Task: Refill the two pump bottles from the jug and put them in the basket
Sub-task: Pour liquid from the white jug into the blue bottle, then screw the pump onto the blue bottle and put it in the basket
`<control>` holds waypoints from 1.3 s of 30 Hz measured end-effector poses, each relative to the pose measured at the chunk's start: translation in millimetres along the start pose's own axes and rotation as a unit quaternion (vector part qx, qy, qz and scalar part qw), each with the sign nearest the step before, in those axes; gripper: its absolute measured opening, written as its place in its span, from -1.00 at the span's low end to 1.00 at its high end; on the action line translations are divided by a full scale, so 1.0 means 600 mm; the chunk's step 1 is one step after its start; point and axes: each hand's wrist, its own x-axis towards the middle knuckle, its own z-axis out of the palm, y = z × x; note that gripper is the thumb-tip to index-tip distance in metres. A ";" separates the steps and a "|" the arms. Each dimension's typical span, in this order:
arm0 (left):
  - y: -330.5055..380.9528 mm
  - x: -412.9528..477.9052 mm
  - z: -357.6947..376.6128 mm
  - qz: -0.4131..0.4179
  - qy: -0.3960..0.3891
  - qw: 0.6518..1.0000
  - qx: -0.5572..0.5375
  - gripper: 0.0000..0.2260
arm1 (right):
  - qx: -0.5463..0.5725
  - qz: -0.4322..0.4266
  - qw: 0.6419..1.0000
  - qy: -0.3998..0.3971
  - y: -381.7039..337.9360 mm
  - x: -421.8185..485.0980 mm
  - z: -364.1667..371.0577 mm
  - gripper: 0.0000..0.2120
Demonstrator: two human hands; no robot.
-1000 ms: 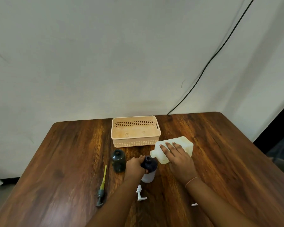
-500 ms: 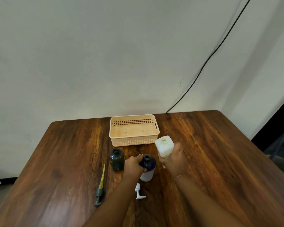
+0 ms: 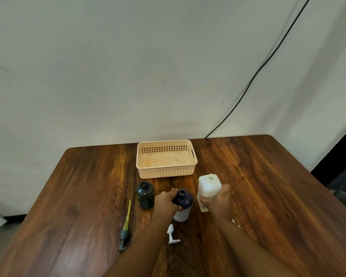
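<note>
My left hand (image 3: 165, 201) grips the shoulder of a dark blue-topped, white-bodied pump bottle (image 3: 183, 204) that stands open-necked on the table. My right hand (image 3: 218, 202) holds the white jug (image 3: 209, 186) upright just right of that bottle, its open mouth facing up. A second dark green bottle (image 3: 145, 193), also without its pump, stands to the left. The peach basket (image 3: 166, 158) sits behind them with nothing in it. A white pump head (image 3: 171, 233) and a grey pump with a yellow tube (image 3: 125, 228) lie on the table in front.
The wooden table (image 3: 268, 196) stands against a white wall. A black cable (image 3: 248, 86) runs down the wall to the table's back edge. A small white piece (image 3: 235, 221) peeks out beside my right wrist.
The jug was tipped on its side over the blue-topped bottle a second ago. My right hand has swung it upright and drawn it to the right. The left hand kept its hold.
</note>
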 end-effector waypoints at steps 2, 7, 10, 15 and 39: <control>0.000 0.000 -0.001 0.002 0.000 1.000 0.002 -0.40 | 0.003 0.002 1.000 -0.005 0.005 -0.001 -0.002 -0.30; 0.001 -0.003 0.000 0.003 0.002 1.000 0.007 -0.42 | -0.011 -0.009 1.000 -0.002 0.014 -0.009 -0.003 -0.31; -0.001 -0.004 0.001 0.005 0.004 1.000 0.005 -0.42 | -0.026 -0.011 1.000 -0.005 0.017 -0.012 -0.003 -0.30; -0.002 -0.004 0.003 0.006 0.008 1.000 0.004 -0.43 | -0.017 -0.009 1.000 -0.012 0.015 -0.016 0.003 -0.23; -0.054 -0.046 0.012 0.009 0.078 0.991 -0.104 -0.64 | 0.014 -0.201 0.967 -0.154 -0.012 -0.171 0.097 -0.57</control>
